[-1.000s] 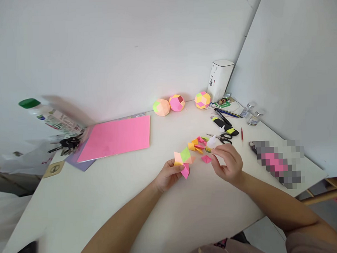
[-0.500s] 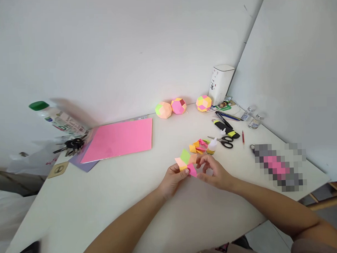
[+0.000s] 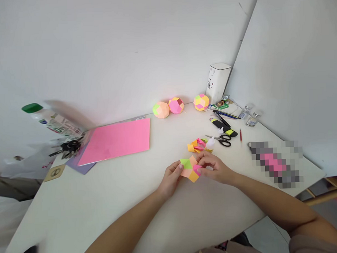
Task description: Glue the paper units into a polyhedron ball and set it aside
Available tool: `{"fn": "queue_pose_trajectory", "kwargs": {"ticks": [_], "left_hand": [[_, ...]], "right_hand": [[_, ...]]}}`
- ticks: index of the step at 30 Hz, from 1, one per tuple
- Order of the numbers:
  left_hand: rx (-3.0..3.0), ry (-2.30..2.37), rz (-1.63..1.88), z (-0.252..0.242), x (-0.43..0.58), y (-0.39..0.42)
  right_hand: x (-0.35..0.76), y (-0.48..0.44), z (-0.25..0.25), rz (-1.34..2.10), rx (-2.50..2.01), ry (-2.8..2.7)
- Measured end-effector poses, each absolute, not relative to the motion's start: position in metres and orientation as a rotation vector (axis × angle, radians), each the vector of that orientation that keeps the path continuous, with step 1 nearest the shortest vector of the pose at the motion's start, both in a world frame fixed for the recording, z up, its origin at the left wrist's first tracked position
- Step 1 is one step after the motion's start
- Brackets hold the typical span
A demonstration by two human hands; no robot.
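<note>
White desk against white walls; left hand and right hand pinch folded paper.

Bare-armed past both elbows, left hand and right hand uncovered too; clad at the right upper arm in a dull grey-mauve sleeve.

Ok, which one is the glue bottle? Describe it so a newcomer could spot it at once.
On the white table, look just beyond the right hand holding the paper model, between the heap of folded paper pieces and the black-handled scissors. The glue bottle stands upright there: small, whitish, with a pointed nozzle and yellowish base, the only standing thing among flat neighbours.
</note>
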State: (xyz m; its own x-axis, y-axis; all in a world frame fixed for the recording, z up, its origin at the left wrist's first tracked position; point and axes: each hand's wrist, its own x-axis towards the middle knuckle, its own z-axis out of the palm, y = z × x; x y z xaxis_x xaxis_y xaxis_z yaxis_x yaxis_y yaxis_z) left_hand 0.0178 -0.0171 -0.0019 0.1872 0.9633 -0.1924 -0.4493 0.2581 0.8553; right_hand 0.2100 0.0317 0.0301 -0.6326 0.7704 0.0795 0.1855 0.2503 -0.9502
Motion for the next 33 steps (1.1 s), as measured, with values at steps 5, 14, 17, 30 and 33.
{"fn": "queue_pose_trajectory", "kwargs": {"ticks": [5, 14, 17, 30, 33], "left_hand": [[0.712, 0.903, 1.006, 0.006, 0.016, -0.016], [0.633, 0.859, 1.069, 0.003, 0.017, -0.016], [0.641, 0.844, 1.086, 0.0, 0.016, -0.016], [0.842, 0.95, 0.903, 0.0, 0.014, -0.014], [0.898, 0.982, 0.868, 0.002, 0.015, -0.015]], "right_hand": [[0.21, 0.031, 0.032, 1.3, -0.751, -2.142], [0.208, 0.033, 0.03, 1.216, -0.841, -2.029], [0.208, 0.034, 0.029, 1.302, -0.906, -1.95], [0.208, 0.033, 0.029, 1.283, -0.691, -2.101], [0.207, 0.033, 0.027, 1.185, -0.649, -2.125]]}}
